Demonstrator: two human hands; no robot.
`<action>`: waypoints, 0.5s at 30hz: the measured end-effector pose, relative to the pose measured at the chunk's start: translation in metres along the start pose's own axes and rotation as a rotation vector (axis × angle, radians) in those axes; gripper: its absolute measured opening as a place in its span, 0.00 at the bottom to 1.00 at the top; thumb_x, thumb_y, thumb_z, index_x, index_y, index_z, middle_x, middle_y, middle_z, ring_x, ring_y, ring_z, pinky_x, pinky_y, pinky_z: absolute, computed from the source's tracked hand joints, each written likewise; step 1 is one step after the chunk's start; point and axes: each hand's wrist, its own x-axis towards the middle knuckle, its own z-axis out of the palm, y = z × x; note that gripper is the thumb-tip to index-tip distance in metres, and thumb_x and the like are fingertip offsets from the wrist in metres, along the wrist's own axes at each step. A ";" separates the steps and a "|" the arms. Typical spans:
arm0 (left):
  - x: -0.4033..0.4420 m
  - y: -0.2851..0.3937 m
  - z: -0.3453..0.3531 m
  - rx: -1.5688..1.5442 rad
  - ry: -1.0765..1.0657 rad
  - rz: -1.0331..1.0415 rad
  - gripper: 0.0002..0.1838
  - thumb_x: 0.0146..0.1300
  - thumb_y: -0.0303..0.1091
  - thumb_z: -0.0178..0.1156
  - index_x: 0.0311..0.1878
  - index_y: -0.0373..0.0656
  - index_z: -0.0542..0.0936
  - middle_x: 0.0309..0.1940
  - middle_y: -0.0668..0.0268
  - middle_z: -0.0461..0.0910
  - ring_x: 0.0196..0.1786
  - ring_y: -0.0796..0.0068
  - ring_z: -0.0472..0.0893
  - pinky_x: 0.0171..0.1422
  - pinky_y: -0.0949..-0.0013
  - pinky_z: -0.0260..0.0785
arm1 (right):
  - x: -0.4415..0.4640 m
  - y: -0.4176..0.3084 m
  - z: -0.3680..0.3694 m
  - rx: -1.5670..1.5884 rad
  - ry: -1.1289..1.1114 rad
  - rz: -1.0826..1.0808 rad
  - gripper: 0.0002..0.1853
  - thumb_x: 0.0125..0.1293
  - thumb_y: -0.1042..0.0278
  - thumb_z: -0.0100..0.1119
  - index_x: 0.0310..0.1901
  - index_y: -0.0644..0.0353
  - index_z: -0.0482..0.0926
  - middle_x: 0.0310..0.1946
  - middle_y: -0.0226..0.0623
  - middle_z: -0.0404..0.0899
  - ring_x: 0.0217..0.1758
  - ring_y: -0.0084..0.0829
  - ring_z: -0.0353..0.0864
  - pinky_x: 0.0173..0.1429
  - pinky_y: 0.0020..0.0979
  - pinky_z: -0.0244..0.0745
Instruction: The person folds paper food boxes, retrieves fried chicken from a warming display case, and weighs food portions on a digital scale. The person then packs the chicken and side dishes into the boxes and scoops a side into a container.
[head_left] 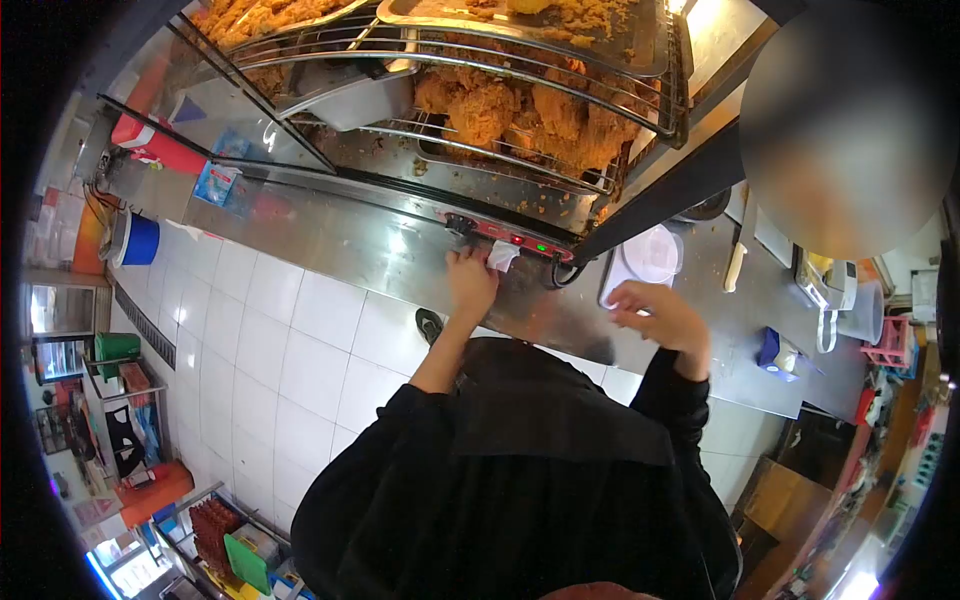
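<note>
My left hand (472,282) is palm down at the front of the steel counter, its fingers spread just below a black knob (460,224) on the red control strip (512,238) of the display warmer. A crumpled white paper (503,255) lies right beside its thumb; whether they touch I cannot tell. My right hand (655,315) hovers over the counter edge with loosely bent fingers apart and nothing visible in them. Close to its fingertips, a round clear plastic tub (652,252) stands on a flat white device (617,280).
Wire racks (480,60) of fried chicken (485,112) and a metal scoop (362,100) fill the warmer above. A black post (665,190) slants on the right. Tongs with a pale handle (735,268) and a blue packet (775,350) lie rightward. White floor tiles (270,350) spread left.
</note>
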 end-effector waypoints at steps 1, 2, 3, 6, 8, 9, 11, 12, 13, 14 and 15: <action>-0.003 -0.004 -0.003 0.000 -0.001 -0.006 0.12 0.47 0.35 0.66 0.36 0.43 0.80 0.33 0.61 0.78 0.41 0.56 0.72 0.54 0.59 0.61 | 0.009 -0.001 0.015 0.060 -0.051 0.000 0.14 0.61 0.60 0.62 0.43 0.62 0.78 0.29 0.36 0.81 0.32 0.25 0.80 0.38 0.28 0.74; -0.006 -0.006 -0.014 -0.212 -0.108 -0.040 0.11 0.49 0.35 0.66 0.35 0.42 0.80 0.29 0.63 0.78 0.35 0.64 0.74 0.45 0.64 0.63 | 0.021 0.014 0.038 0.228 -0.071 -0.019 0.14 0.62 0.60 0.61 0.43 0.61 0.79 0.28 0.36 0.81 0.31 0.24 0.80 0.38 0.27 0.74; -0.009 -0.004 -0.026 -0.423 -0.215 -0.073 0.10 0.50 0.34 0.66 0.33 0.40 0.81 0.25 0.66 0.79 0.28 0.72 0.75 0.36 0.69 0.65 | 0.035 0.030 0.064 0.398 -0.091 -0.037 0.13 0.63 0.59 0.59 0.43 0.60 0.79 0.28 0.36 0.81 0.31 0.23 0.79 0.37 0.26 0.74; -0.020 0.018 -0.076 -1.092 -0.329 -0.414 0.11 0.53 0.34 0.67 0.35 0.37 0.81 0.25 0.71 0.78 0.25 0.79 0.73 0.31 0.74 0.64 | 0.066 0.021 0.118 0.277 -0.029 -0.038 0.15 0.64 0.58 0.58 0.47 0.59 0.78 0.32 0.33 0.80 0.33 0.23 0.79 0.37 0.23 0.73; -0.023 0.028 -0.108 -1.109 -0.352 -0.427 0.10 0.53 0.32 0.66 0.35 0.36 0.80 0.26 0.72 0.78 0.26 0.80 0.73 0.33 0.74 0.65 | 0.080 0.007 0.143 0.930 0.212 -0.068 0.18 0.65 0.58 0.57 0.52 0.59 0.74 0.38 0.30 0.79 0.33 0.21 0.77 0.34 0.20 0.71; -0.025 0.028 -0.118 -1.131 -0.385 -0.431 0.09 0.53 0.31 0.66 0.35 0.35 0.80 0.28 0.74 0.78 0.28 0.81 0.73 0.35 0.75 0.65 | 0.084 0.002 0.144 0.931 0.194 -0.077 0.18 0.65 0.58 0.57 0.52 0.59 0.74 0.38 0.30 0.79 0.33 0.21 0.77 0.34 0.20 0.71; -0.031 0.012 -0.121 -0.971 -0.260 -0.165 0.08 0.53 0.27 0.65 0.36 0.37 0.81 0.30 0.71 0.79 0.33 0.80 0.75 0.39 0.74 0.66 | 0.095 -0.014 0.140 1.144 0.175 -0.144 0.20 0.66 0.58 0.57 0.55 0.61 0.71 0.41 0.28 0.78 0.33 0.17 0.75 0.31 0.18 0.68; -0.031 0.016 -0.137 -0.793 -0.200 -0.061 0.08 0.52 0.27 0.66 0.36 0.38 0.81 0.31 0.70 0.79 0.35 0.79 0.75 0.41 0.74 0.66 | 0.097 -0.030 0.137 1.050 0.236 -0.128 0.17 0.64 0.62 0.59 0.51 0.63 0.74 0.37 0.30 0.78 0.29 0.15 0.73 0.28 0.18 0.67; -0.030 0.020 -0.151 -0.613 -0.141 0.036 0.08 0.51 0.27 0.66 0.36 0.39 0.81 0.32 0.68 0.79 0.37 0.79 0.74 0.42 0.73 0.66 | 0.102 -0.035 0.138 1.047 0.217 -0.136 0.17 0.64 0.62 0.59 0.51 0.63 0.74 0.37 0.30 0.78 0.29 0.15 0.73 0.28 0.18 0.67; -0.030 0.022 -0.160 -0.619 -0.156 -0.044 0.12 0.49 0.29 0.68 0.39 0.41 0.81 0.31 0.68 0.79 0.37 0.78 0.74 0.42 0.73 0.65 | 0.107 -0.038 0.139 0.962 0.213 -0.161 0.16 0.63 0.65 0.60 0.49 0.64 0.75 0.36 0.30 0.78 0.29 0.15 0.73 0.28 0.18 0.67; -0.030 0.025 -0.171 -0.612 -0.138 -0.056 0.12 0.49 0.29 0.68 0.39 0.41 0.81 0.31 0.68 0.79 0.37 0.78 0.74 0.42 0.73 0.65 | 0.112 -0.043 0.140 0.878 0.208 -0.187 0.14 0.62 0.67 0.61 0.47 0.65 0.76 0.34 0.31 0.79 0.29 0.15 0.73 0.28 0.18 0.67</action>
